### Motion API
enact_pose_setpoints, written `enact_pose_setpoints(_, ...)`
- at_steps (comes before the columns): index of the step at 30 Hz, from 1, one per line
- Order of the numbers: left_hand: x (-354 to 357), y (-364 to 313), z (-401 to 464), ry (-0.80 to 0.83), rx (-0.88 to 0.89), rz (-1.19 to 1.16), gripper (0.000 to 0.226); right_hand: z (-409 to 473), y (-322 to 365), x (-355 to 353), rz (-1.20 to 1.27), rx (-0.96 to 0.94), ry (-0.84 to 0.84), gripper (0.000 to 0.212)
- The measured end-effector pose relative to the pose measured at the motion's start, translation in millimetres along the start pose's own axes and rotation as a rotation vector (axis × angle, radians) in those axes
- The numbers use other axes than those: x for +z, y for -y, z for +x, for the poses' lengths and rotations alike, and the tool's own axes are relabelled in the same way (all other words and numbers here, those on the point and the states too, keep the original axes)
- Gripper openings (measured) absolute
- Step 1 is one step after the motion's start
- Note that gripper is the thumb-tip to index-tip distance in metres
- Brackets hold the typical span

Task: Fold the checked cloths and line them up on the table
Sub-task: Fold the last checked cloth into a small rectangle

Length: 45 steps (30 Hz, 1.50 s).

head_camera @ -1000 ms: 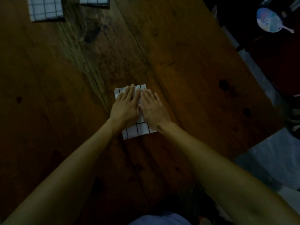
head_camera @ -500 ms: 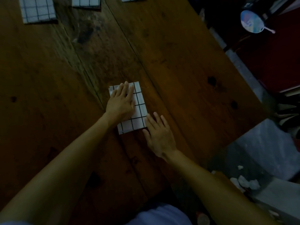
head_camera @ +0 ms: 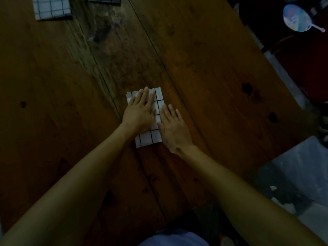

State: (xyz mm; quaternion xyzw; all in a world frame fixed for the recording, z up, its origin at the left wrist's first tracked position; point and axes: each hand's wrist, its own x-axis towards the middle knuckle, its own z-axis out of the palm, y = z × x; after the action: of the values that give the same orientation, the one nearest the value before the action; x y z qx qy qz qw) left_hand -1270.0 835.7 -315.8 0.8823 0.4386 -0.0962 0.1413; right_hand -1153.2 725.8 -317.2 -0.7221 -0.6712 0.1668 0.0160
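Dark wooden table (head_camera: 204,71), white black-gridded folded cloth (head_camera: 148,136) under flat hands.

Both arms extended forward, forearms converging toward centre. Left hand (head_camera: 140,112) flat, palm down, fingers straight and together pointing ~1 o'clock. Right hand (head_camera: 173,129) flat, palm down just beside it at 4 o'clock, fingers straight, slightly spread, pointing ~11 o'clock.

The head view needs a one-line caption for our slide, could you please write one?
Both hands, left hand and right hand, press flat on a folded checked cloth on the wooden table.
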Motion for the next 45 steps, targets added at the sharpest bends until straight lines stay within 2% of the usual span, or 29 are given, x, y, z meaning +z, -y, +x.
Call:
enact_pose_setpoints(11, -6.1, 0.7, -3.9, 0.014, 0.015, 0.017, 0.059, -76.5, 11.2, 17.4, -0.137, 0.065, 0.002, 0.056)
enact_pose_setpoints(19, -12.0, -3.0, -4.6, 0.042, -0.001, 0.052, 0.061, -97.7, 1.8, 4.4, -0.221, -0.020, 0.071, 0.058)
enact_pose_setpoints(24, -15.5, 0.3, -2.4, -0.016, 0.005, -0.040, 0.060, -51.5, 10.6, -19.3, 0.084, -0.005, -0.087, 0.049)
enact_pose_setpoints(28, -13.8, 14.2, -2.5, -0.114, -0.071, -0.062, 0.057, 10.6, 18.6, -34.3, 0.237, 0.093, -0.197, 0.042)
enact_pose_setpoints(33, -15.9, 20.8, -0.7, -0.179, -0.097, -0.096, 0.063, 47.4, 18.0, -31.4, 0.239, 0.145, -0.175, 0.049)
enact_pose_setpoints(36, -22.6, 15.9, 6.5, -0.177, -0.168, -0.206, 0.064, 47.2, 12.4, -24.7, 0.253, 0.163, -0.192, 0.058)
enact_pose_setpoints(40, -28.8, 15.8, 10.3, -0.175, -0.194, -0.300, 0.042, 52.9, 10.9, -30.1, 0.413, 0.279, -0.159, 0.072)
enact_pose_setpoints(43, -30.8, 17.9, 7.2, -0.211, -0.141, -0.404, 0.023, 62.2, 7.5, -32.9, 0.603, 0.360, -0.135, 0.060)
enact_pose_setpoints(45, -33.7, 21.4, 2.9, -0.276, -0.112, -0.503, 0.013, 66.1, 7.3, -40.3, 0.794, 0.353, -0.112, 0.034)
